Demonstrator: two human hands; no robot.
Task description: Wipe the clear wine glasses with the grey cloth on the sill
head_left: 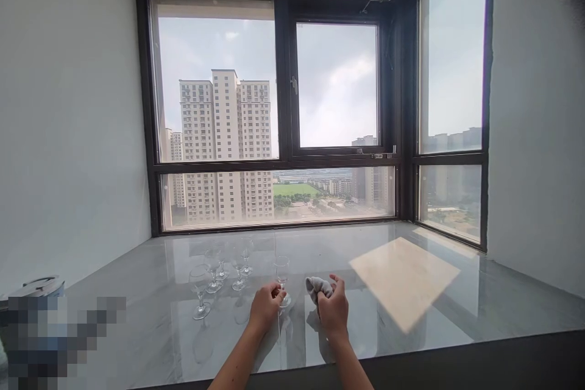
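Pinched stemmed glass [283, 267] upright at stem with left hand [266, 306]; gripped gray cloth [319, 287] in right hand [333, 309].

L/R hands [265, 306] [334, 311] bare (forearms [241, 350] [350, 361] incl.)

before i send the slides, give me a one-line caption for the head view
Left hand holding a stemmed glass, right hand gripping a grey cloth, five more glasses standing on the glossy windowsill.
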